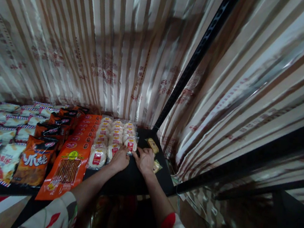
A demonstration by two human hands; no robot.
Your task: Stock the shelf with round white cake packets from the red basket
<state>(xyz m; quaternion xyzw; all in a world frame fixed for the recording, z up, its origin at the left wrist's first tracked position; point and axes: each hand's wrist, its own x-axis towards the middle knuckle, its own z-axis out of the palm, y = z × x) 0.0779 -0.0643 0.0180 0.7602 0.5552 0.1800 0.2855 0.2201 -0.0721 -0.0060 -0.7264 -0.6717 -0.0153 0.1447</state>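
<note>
Head view, white packet (131, 143), label (130, 147) facing camera

Shiny striped sheeting in beige and brown (127, 50), with small reddish prints, hangs in folds across the upper left and right of the frame. A black perforated metal post (195, 59) slants down to a flat black shelf (164, 180) at lower centre. The light is dim.

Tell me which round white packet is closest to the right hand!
The front packet of the rightmost column: it lies beside the right hand, while the other packets sit farther back or left.
</note>
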